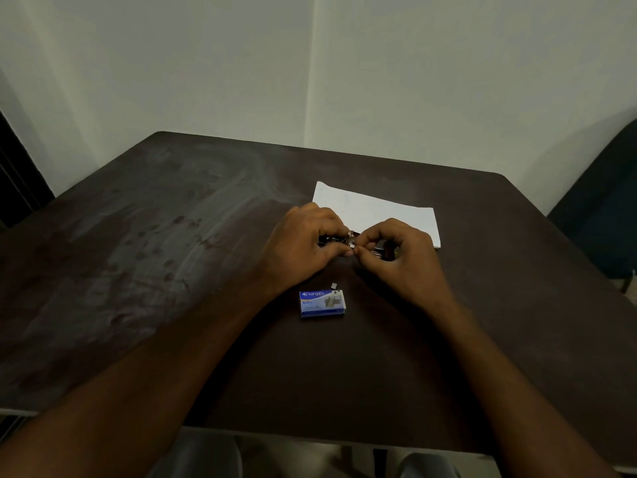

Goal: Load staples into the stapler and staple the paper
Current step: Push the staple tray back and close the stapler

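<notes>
Where the two hands meet near the table's middle, the stapler (351,237) is held between them, mostly hidden; only a bright metal section and dark body parts show.

- Left hand (303,243): fingers curled round the stapler's dark left end, thumb tip at the metal part.
- Right hand (396,250): fingers curled over the right end, thumb and forefinger pinched together at the metal section. Whether a staple strip sits between them cannot be told.
- Paper (379,212): white sheet, flat on the table, just beyond the hands, its near edge partly covered by them.
- Staple box (322,303): small, blue, lying flat nearer the person, between the forearms, apart from the hands.
- Pale scrap (333,286): tiny, just beyond the box's far edge.
- Table (172,236): dark, smudged top.
- Wall (310,63): plain, pale, behind the table.
- Dark chair (603,208): at the table's right.
</notes>
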